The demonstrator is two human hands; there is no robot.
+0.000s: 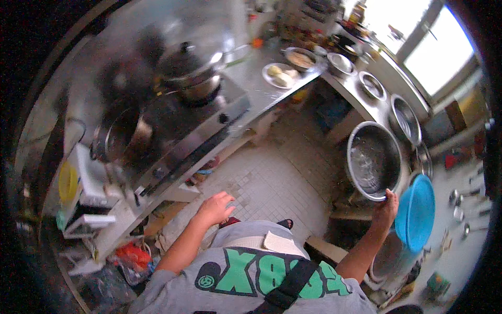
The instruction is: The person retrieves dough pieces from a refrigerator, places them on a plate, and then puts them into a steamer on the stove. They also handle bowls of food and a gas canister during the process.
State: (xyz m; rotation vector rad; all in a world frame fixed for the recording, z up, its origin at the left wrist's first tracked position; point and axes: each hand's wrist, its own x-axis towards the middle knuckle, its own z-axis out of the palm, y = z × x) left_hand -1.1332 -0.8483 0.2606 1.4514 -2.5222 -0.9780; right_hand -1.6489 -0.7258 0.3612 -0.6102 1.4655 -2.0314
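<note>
My right hand grips the near rim of a large metal basin, which is tilted beside the right-hand counter; something clear or shiny, perhaps water, shows inside it. My left hand hangs over the tiled floor in front of my body, its fingers loosely apart and nothing in them. A blue plastic basin stands on edge just right of my right hand. Behind the held basin, another metal basin sits on the counter. The left counter bears a lidded steel pot on a gas stove.
A plate of pale food and a bowl of brownish food are at the far counter corner. Smaller metal bowls line the window side. A dark wok or pan is at the left. Ladles hang at the right.
</note>
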